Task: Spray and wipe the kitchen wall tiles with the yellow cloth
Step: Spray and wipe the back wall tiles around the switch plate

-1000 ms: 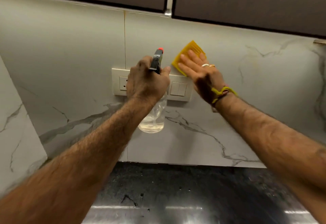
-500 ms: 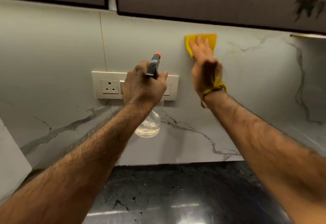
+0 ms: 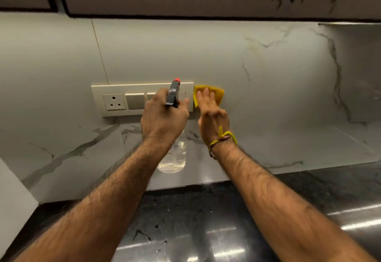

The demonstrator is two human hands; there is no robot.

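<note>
The one yellow cloth [image 3: 208,94] has dropped beside the switch plate [image 3: 115,100] under the flat right hand [image 3: 212,115]; left hand [image 3: 164,118] grips one spray bottle [image 3: 173,97].

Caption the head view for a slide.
Right hand presses yellow cloth on marble wall tile; left hand grips spray bottle.

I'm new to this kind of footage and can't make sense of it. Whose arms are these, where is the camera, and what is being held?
There is no machine: a person wears a camera on the head, looking forward and down at their own arms. The left hand grips a clear spray bottle in front of the switch plate. The right hand presses a yellow cloth flat against the marble wall tiles, just right of that plate. Below is a dark countertop with a few droplets.
</note>
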